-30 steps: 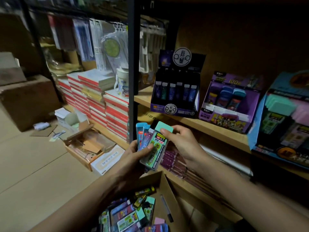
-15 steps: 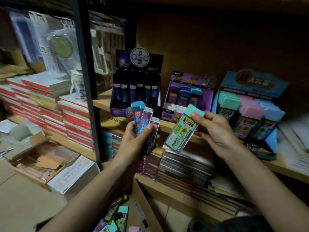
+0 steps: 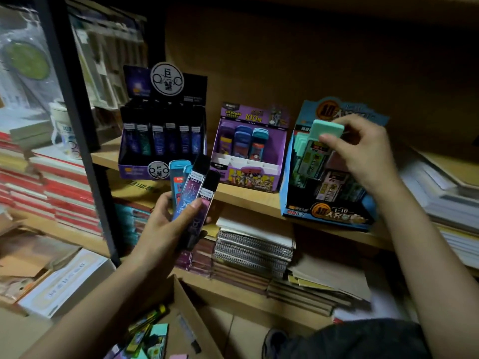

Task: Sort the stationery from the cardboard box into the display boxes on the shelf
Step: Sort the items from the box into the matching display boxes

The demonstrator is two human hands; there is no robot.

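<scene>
My right hand [image 3: 363, 156], right of centre, pinches a lead case [image 3: 317, 149] by its green cap between thumb and fingertips. Its lower end looks to be entering the blue display box [image 3: 326, 212] beside the other green caps. I'd keep it upright, line it up with that row, and release only once it seats. My left hand [image 3: 166, 229], mid-frame, grips a fan of cases [image 3: 193, 185]. The cardboard box [image 3: 191, 317] sits bottom centre.

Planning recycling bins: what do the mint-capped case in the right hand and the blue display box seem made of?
Mint-capped case: likely glossy clear plastic, see-through body, opaque cap. Blue display box: probably printed card, flat folded panels, die-cut header.
</scene>
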